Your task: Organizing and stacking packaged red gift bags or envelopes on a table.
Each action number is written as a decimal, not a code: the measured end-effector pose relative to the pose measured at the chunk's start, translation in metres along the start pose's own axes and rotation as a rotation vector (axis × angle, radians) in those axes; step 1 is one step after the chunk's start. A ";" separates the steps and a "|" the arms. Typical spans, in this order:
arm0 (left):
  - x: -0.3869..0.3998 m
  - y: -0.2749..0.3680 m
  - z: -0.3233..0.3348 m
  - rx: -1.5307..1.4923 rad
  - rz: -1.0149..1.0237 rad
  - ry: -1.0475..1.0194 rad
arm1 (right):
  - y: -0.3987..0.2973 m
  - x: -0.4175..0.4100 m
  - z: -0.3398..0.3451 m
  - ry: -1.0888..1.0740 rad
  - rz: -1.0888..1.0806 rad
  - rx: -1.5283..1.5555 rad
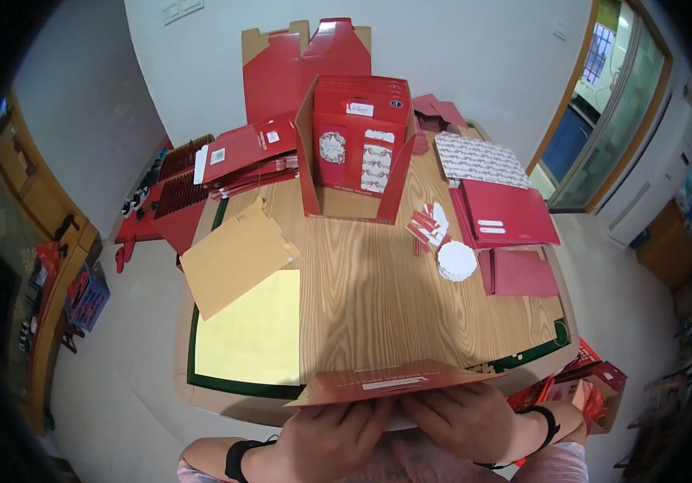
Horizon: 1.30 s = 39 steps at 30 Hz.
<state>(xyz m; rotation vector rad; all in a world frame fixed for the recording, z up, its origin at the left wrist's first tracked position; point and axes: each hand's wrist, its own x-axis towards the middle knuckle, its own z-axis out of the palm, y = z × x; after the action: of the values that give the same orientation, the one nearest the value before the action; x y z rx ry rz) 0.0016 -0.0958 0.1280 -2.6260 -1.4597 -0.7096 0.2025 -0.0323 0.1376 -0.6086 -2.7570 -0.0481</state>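
Note:
A red printed cardboard folder with a white label is tilted up at the table's near edge. Behind it, my left hand grips its lower part, fingers partly hidden. Beside it my right hand holds the same folder, its fingertips close to those of the left. Further back stands an open-fronted red display box, and upright red wallet packs fill its rear. White scalloped round cards lie on the right, next to small red-and-white strips.
On the wooden table, a yellow sheet and brown cardboard lie left. Red packs are stacked behind them. Patterned sheets, red folders and dark red envelopes line the right. A carton stands on the floor.

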 end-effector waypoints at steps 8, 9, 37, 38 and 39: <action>0.000 0.000 0.005 0.062 0.058 0.029 | 0.000 0.008 -0.004 0.044 -0.030 0.083; 0.008 -0.002 0.004 0.054 0.030 0.035 | -0.002 0.011 -0.004 0.039 -0.025 0.029; 0.013 -0.083 0.102 -0.512 -0.297 -0.461 | 0.100 0.007 0.107 -0.593 0.264 0.961; 0.010 -0.084 0.108 -0.519 -0.305 -0.469 | 0.096 0.007 0.111 -0.601 0.265 0.971; 0.007 -0.084 0.113 -0.549 -0.391 -0.471 | 0.091 0.007 0.114 -0.588 0.346 0.894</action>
<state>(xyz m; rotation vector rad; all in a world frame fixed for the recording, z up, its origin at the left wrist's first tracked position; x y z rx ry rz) -0.0230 -0.0142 0.0155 -3.0968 -2.2312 -0.6084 0.1998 0.0643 0.0282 -0.8903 -2.6853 1.5487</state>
